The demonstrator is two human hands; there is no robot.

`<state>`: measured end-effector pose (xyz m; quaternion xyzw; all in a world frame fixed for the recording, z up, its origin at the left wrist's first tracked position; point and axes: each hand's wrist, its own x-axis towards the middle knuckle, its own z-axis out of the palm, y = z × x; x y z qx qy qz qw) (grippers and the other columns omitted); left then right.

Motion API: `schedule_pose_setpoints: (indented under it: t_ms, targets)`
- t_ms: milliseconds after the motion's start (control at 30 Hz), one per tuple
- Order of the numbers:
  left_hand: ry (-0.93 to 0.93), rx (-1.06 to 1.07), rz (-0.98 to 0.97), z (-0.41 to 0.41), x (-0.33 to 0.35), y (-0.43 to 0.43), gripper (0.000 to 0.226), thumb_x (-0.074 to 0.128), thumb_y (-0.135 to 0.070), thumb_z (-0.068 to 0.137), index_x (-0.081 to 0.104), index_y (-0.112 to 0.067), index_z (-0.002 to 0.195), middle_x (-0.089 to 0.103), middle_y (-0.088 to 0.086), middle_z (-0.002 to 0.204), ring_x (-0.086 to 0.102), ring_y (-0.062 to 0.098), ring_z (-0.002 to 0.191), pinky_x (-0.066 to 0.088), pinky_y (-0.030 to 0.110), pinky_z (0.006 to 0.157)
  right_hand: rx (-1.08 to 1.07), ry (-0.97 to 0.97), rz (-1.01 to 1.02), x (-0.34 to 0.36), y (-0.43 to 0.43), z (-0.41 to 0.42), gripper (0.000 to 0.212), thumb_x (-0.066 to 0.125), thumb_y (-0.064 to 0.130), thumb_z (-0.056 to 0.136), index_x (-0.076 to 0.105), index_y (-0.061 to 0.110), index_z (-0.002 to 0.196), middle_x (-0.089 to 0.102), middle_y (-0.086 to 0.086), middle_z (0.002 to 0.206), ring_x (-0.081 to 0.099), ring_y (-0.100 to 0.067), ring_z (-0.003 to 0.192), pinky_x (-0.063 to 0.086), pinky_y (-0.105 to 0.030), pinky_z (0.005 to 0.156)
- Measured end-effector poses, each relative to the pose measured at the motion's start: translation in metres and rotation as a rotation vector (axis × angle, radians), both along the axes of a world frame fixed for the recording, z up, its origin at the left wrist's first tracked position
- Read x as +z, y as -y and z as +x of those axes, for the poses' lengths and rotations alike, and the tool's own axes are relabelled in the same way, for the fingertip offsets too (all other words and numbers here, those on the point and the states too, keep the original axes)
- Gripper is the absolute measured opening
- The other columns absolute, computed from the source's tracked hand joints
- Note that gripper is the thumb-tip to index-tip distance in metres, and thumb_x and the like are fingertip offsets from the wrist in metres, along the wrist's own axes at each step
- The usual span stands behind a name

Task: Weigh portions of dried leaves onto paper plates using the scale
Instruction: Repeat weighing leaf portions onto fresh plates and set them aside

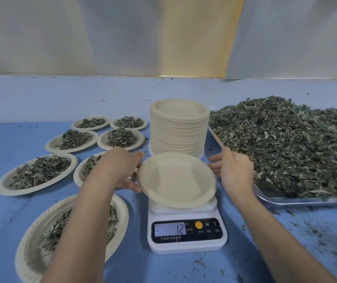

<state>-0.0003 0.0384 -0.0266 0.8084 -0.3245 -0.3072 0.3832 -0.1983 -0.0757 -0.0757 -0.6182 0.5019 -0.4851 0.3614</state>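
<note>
7 plates (2, 185) filled; left grip (122, 168) holds an empty plate (175, 178) over the scale (186, 229), right grip (234, 170) open-fingered; pile (285, 144) remains.

With our left hand (122, 168) we gripped the empty paper plate (175, 178), tilted over the scale (186, 233), our right hand (236, 172) open beside its right rim.

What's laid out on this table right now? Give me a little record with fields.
Scale: white digital scale, display reads 12
On its platform: empty paper plate, tilted
Left hand: grips the plate's left rim
Right hand: fingers by the plate's right rim
Filled plates: seven, left of the scale
Spare plates: tall stack behind the scale
Leaf supply: heap of dried leaves on a metal tray
</note>
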Motion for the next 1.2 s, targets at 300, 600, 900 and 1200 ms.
schedule_pose_setpoints:
  t_ms: [300, 600, 900, 1200]
  targets:
    - [-0.014, -0.019, 0.062, -0.005, -0.002, -0.001, 0.037, 0.048, -0.034, 0.098, 0.058, 0.0, 0.086, 0.062, 0.018, 0.085, 0.063, 0.027, 0.039, 0.031, 0.012, 0.028, -0.026, -0.063, -0.004, -0.003, -0.001, 0.002, 0.048, 0.037, 0.032, 0.096, 0.065, 0.028, 0.057, 0.067, 0.008, 0.053, 0.067, -0.023, 0.07, 0.054, -0.045, 0.076]
    - [0.337, -0.019, 0.007, -0.007, -0.005, 0.003, 0.034, 0.049, -0.029, 0.094, 0.045, -0.008, 0.068, 0.049, 0.009, 0.064, 0.048, 0.023, 0.057, 0.046, 0.034, 0.059, -0.046, 0.001, -0.014, -0.005, 0.002, 0.005, 0.047, 0.037, 0.036, 0.098, 0.067, 0.024, 0.065, 0.07, 0.006, 0.064, 0.067, -0.022, 0.074, 0.052, -0.05, 0.082]
    - [0.335, -0.193, -0.463, -0.055, 0.008, 0.019, 0.023, 0.053, -0.023, 0.091, 0.072, -0.011, 0.087, 0.072, 0.003, 0.088, 0.064, 0.019, 0.09, 0.048, 0.034, 0.085, -0.007, 0.046, -0.067, 0.004, 0.01, -0.004, 0.041, 0.04, 0.03, 0.098, 0.069, 0.023, 0.069, 0.07, 0.007, 0.065, 0.067, -0.016, 0.071, 0.053, -0.047, 0.081]
    - [0.242, -0.407, -0.571, -0.114, 0.008, 0.063, 0.024, 0.053, -0.021, 0.09, 0.071, -0.007, 0.081, 0.07, 0.012, 0.084, 0.065, 0.027, 0.085, 0.05, 0.043, 0.084, -0.106, -0.561, -0.203, 0.004, 0.068, -0.046, 0.036, 0.045, 0.004, 0.09, 0.061, 0.013, 0.122, 0.063, -0.008, 0.12, 0.057, -0.029, 0.11, 0.048, -0.037, 0.086]
